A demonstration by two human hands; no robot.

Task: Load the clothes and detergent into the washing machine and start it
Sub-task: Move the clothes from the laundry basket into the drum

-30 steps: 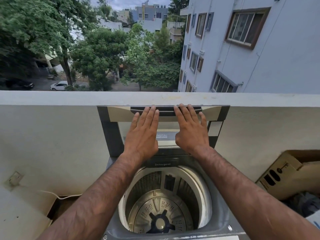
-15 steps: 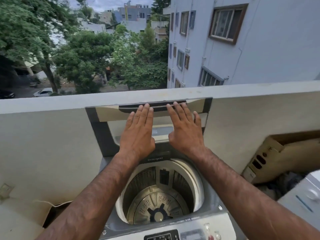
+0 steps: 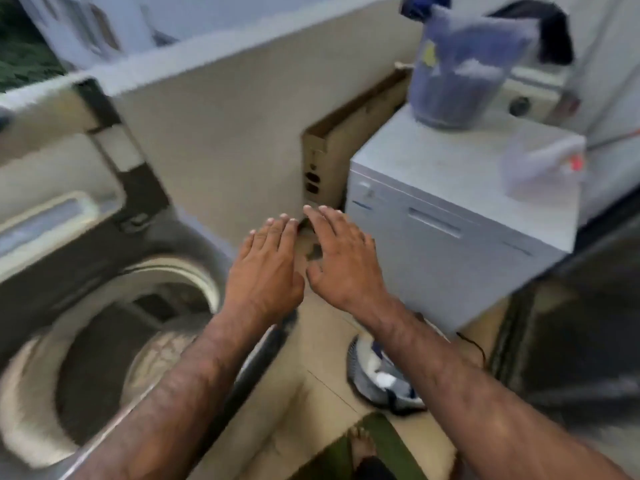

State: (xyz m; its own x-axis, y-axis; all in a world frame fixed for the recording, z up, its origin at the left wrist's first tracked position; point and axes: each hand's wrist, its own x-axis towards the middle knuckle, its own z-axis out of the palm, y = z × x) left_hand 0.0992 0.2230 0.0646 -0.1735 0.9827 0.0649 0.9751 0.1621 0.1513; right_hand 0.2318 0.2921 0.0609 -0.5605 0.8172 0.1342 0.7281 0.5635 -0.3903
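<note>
Washing machine point(image 3: 162, 271) at left, lid up, drum bare. White appliance point(image 3: 450, 271) at right carries blue tub point(image 3: 460, 39) of clothes point(image 3: 446, 95). Left hand point(image 3: 266, 268) and right hand point(image 3: 343, 261) are spread, empty, in mid-air between the two. Best approach: grip tub on both sides, lift level.

Beige tiled floor point(image 3: 311, 403); bears washing machine point(image 3: 166, 275) at left, lid raised, and white cabinet point(image 3: 446, 258) at right; holds cardboard box point(image 3: 332, 157) upright against wall, just beside cabinet; holds round basket point(image 3: 354, 365) of cloth near cabinet base, green mat point(image 3: 388, 445) at bottom edge; on cabinet top: blurred bluish container point(image 3: 457, 74) and clear bag point(image 3: 543, 168), apart.
</note>
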